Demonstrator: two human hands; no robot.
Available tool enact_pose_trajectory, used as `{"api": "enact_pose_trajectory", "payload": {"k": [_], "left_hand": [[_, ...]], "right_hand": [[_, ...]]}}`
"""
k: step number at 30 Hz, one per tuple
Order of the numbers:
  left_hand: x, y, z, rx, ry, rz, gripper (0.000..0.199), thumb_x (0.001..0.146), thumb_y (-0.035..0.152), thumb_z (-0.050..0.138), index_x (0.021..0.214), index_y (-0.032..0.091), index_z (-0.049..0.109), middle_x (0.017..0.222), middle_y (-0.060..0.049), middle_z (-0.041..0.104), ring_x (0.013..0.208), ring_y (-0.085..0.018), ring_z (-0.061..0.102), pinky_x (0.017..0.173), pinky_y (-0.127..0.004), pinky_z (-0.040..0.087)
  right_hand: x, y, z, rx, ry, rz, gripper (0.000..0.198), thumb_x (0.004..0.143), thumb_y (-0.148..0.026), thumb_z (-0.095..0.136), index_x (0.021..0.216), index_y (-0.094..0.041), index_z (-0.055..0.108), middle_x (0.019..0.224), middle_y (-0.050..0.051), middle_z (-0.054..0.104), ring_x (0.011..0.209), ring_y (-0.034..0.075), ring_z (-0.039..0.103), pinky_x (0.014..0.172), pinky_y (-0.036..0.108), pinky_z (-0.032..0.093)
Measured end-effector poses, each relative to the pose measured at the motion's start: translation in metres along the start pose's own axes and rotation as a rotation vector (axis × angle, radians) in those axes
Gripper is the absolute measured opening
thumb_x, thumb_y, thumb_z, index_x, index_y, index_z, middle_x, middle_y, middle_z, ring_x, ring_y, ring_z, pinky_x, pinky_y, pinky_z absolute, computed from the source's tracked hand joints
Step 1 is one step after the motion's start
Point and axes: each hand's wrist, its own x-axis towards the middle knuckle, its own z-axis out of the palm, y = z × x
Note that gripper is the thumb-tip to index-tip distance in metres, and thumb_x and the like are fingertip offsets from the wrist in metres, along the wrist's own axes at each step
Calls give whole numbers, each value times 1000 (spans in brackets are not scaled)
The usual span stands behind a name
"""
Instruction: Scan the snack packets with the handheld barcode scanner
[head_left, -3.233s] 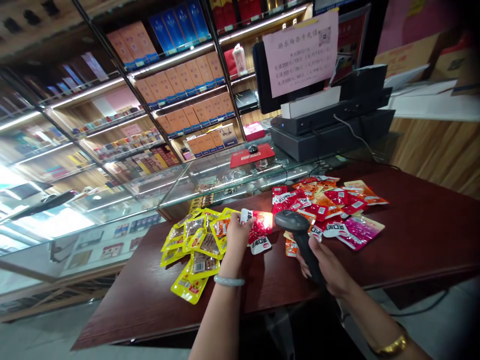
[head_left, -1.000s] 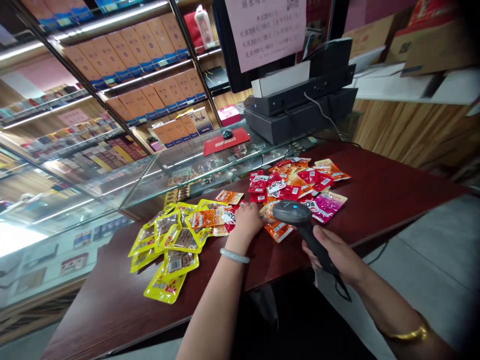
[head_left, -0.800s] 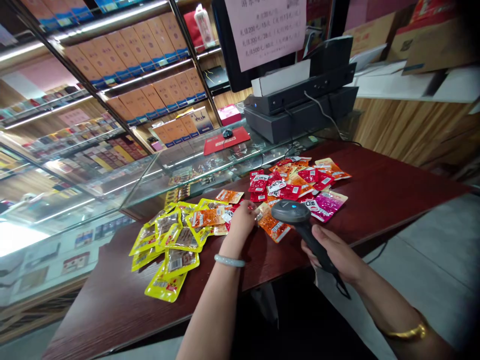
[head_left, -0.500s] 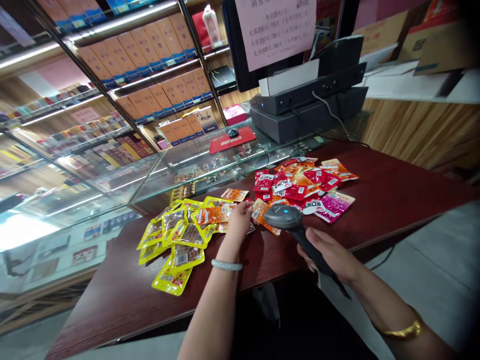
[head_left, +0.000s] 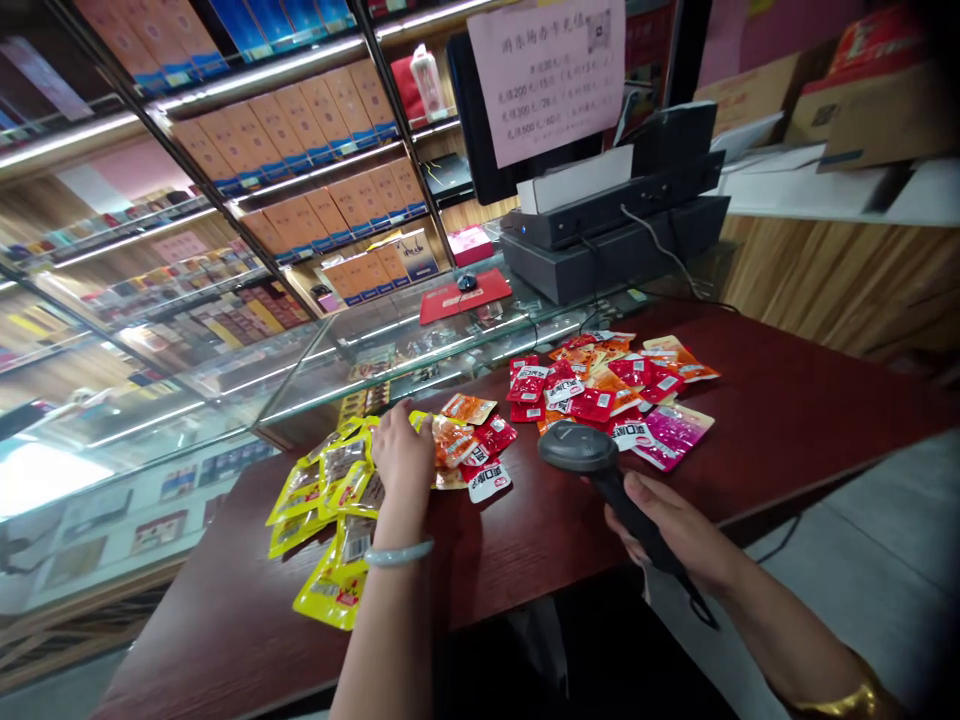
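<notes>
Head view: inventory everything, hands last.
table: one, dark red, foreground
yellow packets: several, yellow, table's left
other packets: many, red, orange, purple, middle and right
scanner: one, black, centre
glass counter: one, clear, behind table
mat: one, red, on counter
mouse: one, black, on mat
monitor: one, black, upper middle
sign: one, pink, on monitor
black box: one, black, near monitor
shelf boxes: many, orange, blue, upper left
cartons: some, brown, right
bracelets: two, pale, gold, wrists
left hand: one, over yellow packets
right hand: one, holding scanner

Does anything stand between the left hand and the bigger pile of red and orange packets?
Yes: a low cluster of orange and red packets lies between the left hand and the bigger pile. Nothing taller is visible between them.
</notes>
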Motion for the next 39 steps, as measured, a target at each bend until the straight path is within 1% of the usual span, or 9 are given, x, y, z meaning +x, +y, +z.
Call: {"api": "enact_pose_trajectory", "payload": {"k": [2,5,9,12,16,21,25,32,39], "left_hand": [[4,17,8,-2,-28,95,41,89,38,60,126,21,63,126,-11,67,121,-28,58,106,-41,41],[8,56,39,-53,-193,237,34,92,41,57,116,21,69,119,-9,71,115,-25,62,103,-35,44],[18,101,85,86,-371,304,46,93,54,53,110,16,72,117,-16,71,115,-29,63,99,-36,45],[30,116,107,191,-500,283,54,89,60,56,105,11,72,117,-23,70,113,-33,65,93,-37,47],[43,112,118,124,-620,222,43,85,50,65,105,13,69,110,-21,73,104,-29,69,83,-32,47],[42,95,119,-132,-518,134,25,90,40,62,99,18,66,95,-10,75,82,-20,69,71,-26,45],[23,96,116,-253,-586,61,25,95,41,53,98,19,63,75,-4,71,58,-15,63,62,-25,42],[9,110,86,-57,-454,231,16,89,37,60,86,21,61,95,-13,73,89,-24,67,73,-29,42],[14,83,95,-472,-459,-17,25,88,35,59,71,21,48,59,3,54,55,-12,51,58,-23,35]], "right_hand": [[4,-4,-3,5,15,-11,52,83,-71,61,80,-20,51,60,-5,52,42,6,41,42,20,32],[13,-15,-7,-17,46,-57,51,85,-70,60,81,-21,51,59,-5,52,43,7,41,43,20,34],[27,-35,-12,-76,86,-123,52,83,-73,60,79,-21,50,57,-6,51,42,8,42,43,22,38],[34,-45,-15,-125,126,-143,54,82,-75,59,79,-21,51,57,-6,52,42,8,43,43,23,40],[39,-46,-19,-135,143,-129,55,81,-75,59,79,-21,51,58,-6,54,41,8,44,43,22,41],[45,-37,-18,-132,120,-106,55,81,-75,59,78,-21,52,56,-6,53,41,8,44,41,21,39],[49,-32,-14,-118,112,-76,54,80,-75,61,80,-21,52,54,-7,52,40,8,44,40,21,39],[46,-29,-11,-118,124,-68,54,80,-75,60,80,-22,50,52,-8,51,39,7,42,40,19,38],[43,-27,-3,-160,47,-82,53,84,-74,56,84,-21,52,54,-8,53,39,7,43,41,20,41]]}}
